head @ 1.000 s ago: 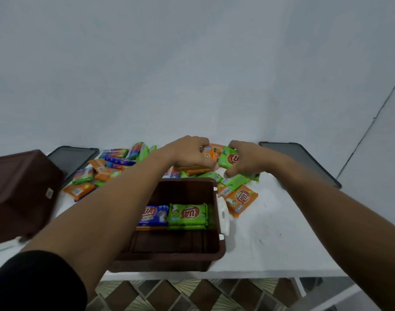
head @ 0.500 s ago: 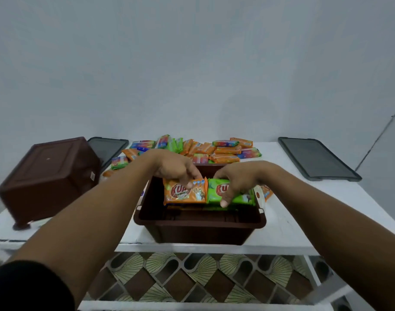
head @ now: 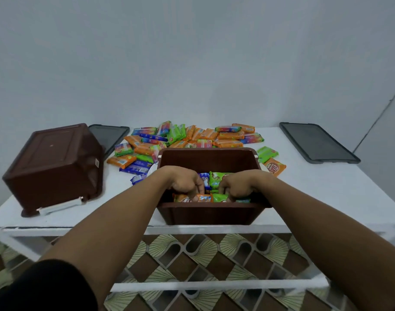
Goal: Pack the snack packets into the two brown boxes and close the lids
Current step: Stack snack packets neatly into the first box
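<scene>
Inside the open brown box (head: pixel 210 214), near its front wall, the left hand (head: pixel 184 184) pinches an orange packet (head: pixel 203 198) and the right hand (head: pixel 239 186) grips a green packet (head: pixel 220 197) — few others lie in it. Behind the box waits a big pile (head: pixel 228 136); left of it the second box (head: pixel 55 162) sits overturned. One lid (head: pixel 317 142) lies right of it, the other lid (head: pixel 109 136) left — neither fitted. Early going, I judge.

Open brown box (head: pixel 209 213): at the middle of the front edge of the desk (head: pixel 326 194).
Left hand (head: pixel 184 184): inside this box, fingers curled on an orange packet (head: pixel 203 197).
Right hand (head: pixel 239 186): just beside it, fingers curled on a green packet (head: pixel 220 197).
Loose packets (head: pixel 192 136): a messy pile behind the box, near the back edge.
Other brown box (head: pixel 55 167): tipped over by the left edge.
Dark lids: left lid (head: pixel 110 136) behind the tipped box, right lid (head: pixel 315 142) at the back right corner.
</scene>
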Tool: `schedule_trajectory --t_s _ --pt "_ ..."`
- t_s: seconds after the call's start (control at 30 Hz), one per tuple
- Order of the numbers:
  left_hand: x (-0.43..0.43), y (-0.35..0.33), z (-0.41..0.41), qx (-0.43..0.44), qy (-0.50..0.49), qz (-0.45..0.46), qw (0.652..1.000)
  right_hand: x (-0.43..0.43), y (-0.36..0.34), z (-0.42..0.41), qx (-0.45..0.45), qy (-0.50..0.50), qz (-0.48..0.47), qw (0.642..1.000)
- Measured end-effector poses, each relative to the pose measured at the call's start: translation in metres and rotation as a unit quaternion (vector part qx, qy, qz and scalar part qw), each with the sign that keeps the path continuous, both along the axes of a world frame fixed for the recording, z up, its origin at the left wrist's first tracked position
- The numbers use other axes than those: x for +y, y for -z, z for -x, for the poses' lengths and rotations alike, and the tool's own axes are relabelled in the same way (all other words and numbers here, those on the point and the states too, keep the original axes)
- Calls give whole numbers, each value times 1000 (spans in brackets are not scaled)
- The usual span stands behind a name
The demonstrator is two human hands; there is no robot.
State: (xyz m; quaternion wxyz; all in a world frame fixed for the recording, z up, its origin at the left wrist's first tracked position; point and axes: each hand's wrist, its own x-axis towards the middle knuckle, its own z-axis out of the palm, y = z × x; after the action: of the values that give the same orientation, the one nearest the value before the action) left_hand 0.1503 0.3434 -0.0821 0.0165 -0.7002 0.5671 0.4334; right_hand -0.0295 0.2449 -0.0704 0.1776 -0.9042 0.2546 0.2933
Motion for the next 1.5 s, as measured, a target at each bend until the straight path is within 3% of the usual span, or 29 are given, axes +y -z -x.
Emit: schedule_trajectory --t_s 0.4,0.53,1.03,1.2,1.5 --pt "-1 6 2 -74 49 86 992 -10 21 -4 -82 71 -11 994" --pt "-1 7 8 -108 51 73 990 -10 23 -3 -121 83 -26 989" --pt "0 8 6 -73 47 77 993 -10 13 -2 -130 47 -71 988" --pt "-5 -8 7 28 -24 180 983 -13 0 1 -246 62 -101 962" --pt "-62 -58 26 28 -46 333 941 -71 -53 26 -381 103 -23 918"
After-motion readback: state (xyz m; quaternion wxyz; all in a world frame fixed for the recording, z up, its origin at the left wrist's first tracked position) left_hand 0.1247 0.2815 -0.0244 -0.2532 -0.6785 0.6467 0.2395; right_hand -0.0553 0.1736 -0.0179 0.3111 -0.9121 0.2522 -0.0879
